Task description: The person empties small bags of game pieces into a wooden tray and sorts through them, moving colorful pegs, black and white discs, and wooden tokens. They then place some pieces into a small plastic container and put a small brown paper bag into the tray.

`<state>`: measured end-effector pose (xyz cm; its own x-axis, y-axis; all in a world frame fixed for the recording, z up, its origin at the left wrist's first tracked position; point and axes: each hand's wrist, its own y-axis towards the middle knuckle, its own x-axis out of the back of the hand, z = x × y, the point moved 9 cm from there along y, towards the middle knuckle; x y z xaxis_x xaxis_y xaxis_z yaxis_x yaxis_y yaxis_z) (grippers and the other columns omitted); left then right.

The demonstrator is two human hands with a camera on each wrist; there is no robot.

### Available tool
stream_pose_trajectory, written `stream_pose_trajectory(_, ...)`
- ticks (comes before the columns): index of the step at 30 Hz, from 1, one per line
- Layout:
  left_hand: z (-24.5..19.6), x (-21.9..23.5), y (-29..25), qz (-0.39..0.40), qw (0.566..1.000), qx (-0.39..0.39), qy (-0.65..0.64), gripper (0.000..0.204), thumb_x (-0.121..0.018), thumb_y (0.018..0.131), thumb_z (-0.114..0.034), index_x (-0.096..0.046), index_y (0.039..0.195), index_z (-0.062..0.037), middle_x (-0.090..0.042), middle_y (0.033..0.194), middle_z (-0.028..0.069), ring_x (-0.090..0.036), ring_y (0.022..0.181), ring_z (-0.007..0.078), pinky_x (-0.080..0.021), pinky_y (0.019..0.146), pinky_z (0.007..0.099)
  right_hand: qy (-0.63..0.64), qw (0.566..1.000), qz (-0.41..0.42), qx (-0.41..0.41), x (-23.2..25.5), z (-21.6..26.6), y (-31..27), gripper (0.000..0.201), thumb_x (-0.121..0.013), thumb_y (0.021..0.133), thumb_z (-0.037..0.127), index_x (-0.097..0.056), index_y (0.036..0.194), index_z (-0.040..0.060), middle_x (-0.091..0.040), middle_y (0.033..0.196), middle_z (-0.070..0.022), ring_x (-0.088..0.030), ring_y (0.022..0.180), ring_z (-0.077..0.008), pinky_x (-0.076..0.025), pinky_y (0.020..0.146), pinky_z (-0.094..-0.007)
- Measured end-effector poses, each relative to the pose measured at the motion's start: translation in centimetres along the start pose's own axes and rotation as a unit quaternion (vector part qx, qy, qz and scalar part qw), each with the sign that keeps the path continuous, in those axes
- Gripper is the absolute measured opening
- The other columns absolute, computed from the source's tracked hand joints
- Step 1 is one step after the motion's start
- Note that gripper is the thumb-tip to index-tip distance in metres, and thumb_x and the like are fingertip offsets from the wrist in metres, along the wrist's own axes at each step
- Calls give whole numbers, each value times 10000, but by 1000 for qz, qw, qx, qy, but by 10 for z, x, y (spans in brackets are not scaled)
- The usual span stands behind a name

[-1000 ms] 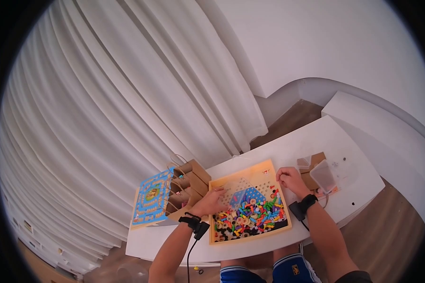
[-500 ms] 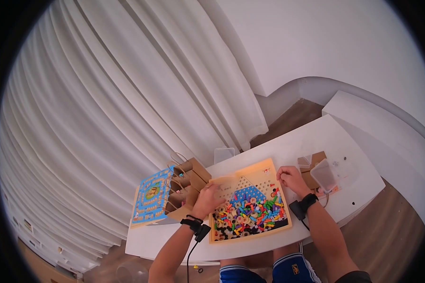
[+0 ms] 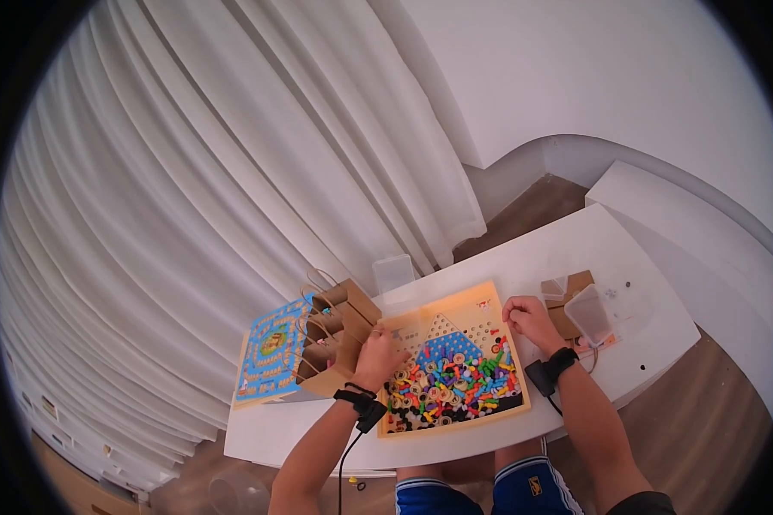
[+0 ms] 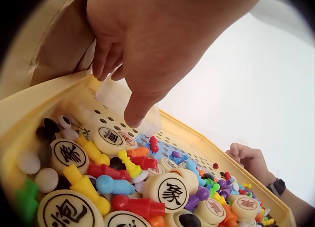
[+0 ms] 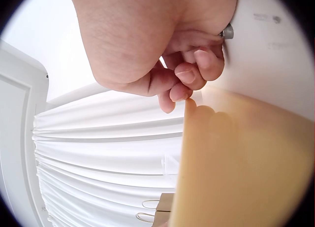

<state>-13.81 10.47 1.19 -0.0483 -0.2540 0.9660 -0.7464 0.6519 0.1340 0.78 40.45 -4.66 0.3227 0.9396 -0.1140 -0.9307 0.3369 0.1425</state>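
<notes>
In the head view the left hand [image 3: 380, 356] is over the left rim of the wooden tray [image 3: 449, 433]. The left wrist view shows its fingers [image 4: 101, 59] pointing down and its thumb apart, with nothing visibly held. Beyond them is a clear plastic box [image 4: 115, 96], which in the head view stands behind the tray. Loose colorful pegs and round pieces [image 4: 173, 191] fill the tray's near part, beside a blue hole pattern [image 3: 452, 348]. The right hand [image 3: 531, 324] is at the right rim, fingers loosely curled; in the right wrist view fingertips [image 5: 181, 91] are close to the rim, contact unclear.
Brown paper bags [image 3: 342, 330] with handles stand left of the tray, against a blue game board [image 3: 272, 343]. On the white table [image 3: 640, 292] at the right lie cardboard [image 3: 578, 283], a clear container [image 3: 588, 316] and small dark pieces. White curtains hang behind.
The clear box has gone from above the tray, by the left hand, to behind it. The left hand has moved left toward the bags. The right hand has stayed at the right rim.
</notes>
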Motion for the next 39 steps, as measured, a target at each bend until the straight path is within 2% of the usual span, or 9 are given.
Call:
stream_pose_trajectory(6, -15, -9, -3, 31, 999, -27, 8, 587, -853, 796, -320, -652, 1137, 112, -590, 1328, 301, -647, 1158, 443, -547, 1001, 464, 9, 1000, 4, 6, 0, 2, 0, 161, -503, 875, -4, -647, 803, 1, -585, 688, -7, -509, 597, -69, -374, 517, -239)
stream_pose_trajectory(12, -17, -9, -9, 70, 996, -48, 10, 662, -866, 773, -365, -672, 1217, 86, -629, 1292, 304, -637, 1190, 440, -525, 1039, 453, -5, 1000, 0, 6, -1, 6, -2, 160, -503, 876, 3, -643, 799, 1, -588, 695, -9, -523, 613, -74, -388, 528, -241)
stream_pose_trajectory(19, -15, -12, -6, 48, 996, -66, 29, 669, -865, 783, -398, -679, 1218, 75, -626, 1282, 303, -636, 1187, 435, -522, 1038, 460, -10, 1000, 1, 6, 0, 4, -1, 158, -504, 877, 6, -644, 804, 1, -596, 706, -8, -532, 628, -73, -393, 537, -238)
stream_pose_trajectory(24, -17, -16, -7, 52, 994, -78, 48, 635, -808, 855, -457, -683, 1157, 88, -616, 1305, 301, -639, 1176, 450, -531, 1028, 465, -1, 1000, 5, 1, 0, -1, 1, 160, -505, 874, 6, -650, 807, 2, -599, 702, -7, -529, 616, -74, -390, 530, -238)
stream_pose_trajectory(28, -15, -20, -8, 74, 994, -58, 48, 582, -833, 843, -418, -722, 1161, 56, -631, 1273, 288, -649, 1168, 427, -535, 1015, 454, -15, 1000, -1, 14, 1, 2, 1, 161, -507, 873, 4, -652, 804, 2, -604, 701, -8, -527, 614, -70, -387, 527, -236)
stream_pose_trajectory(31, -20, -15, -5, 39, 994, -99, 35, 579, -795, 867, -470, -725, 1064, 70, -639, 1262, 311, -663, 1117, 455, -547, 995, 479, -16, 1000, -1, 9, 1, 3, 0, 159, -510, 875, 4, -652, 804, 2, -604, 702, -8, -527, 615, -68, -388, 527, -235)
stream_pose_trajectory(33, -18, -18, -2, 87, 994, -63, 20, 580, -818, 860, -430, -715, 1176, 46, -658, 1250, 282, -644, 1180, 429, -535, 1018, 459, -19, 1000, -3, 4, 1, 3, 0, 159, -510, 877, 4, -652, 806, 2, -603, 702, -8, -527, 615, -68, -389, 527, -234)
stream_pose_trajectory(37, -27, -5, -1, 46, 996, -73, 15, 625, -818, 853, -441, -682, 1243, 28, -665, 1239, 289, -641, 1192, 429, -532, 1029, 463, -8, 1000, 0, 4, -1, 3, -1, 159, -507, 882, 2, -649, 809, 3, -596, 704, -5, -525, 619, -66, -386, 526, -233)
stream_pose_trajectory(39, -22, -1, 6, 66, 998, -11, 18, 691, -821, 844, -453, -630, 1318, 13, -660, 1245, 299, -636, 1207, 433, -530, 1037, 473, -5, 1000, 2, 5, 0, 3, -1, 160, -505, 883, 1, -647, 809, 4, -592, 704, -4, -523, 620, -65, -385, 525, -233)
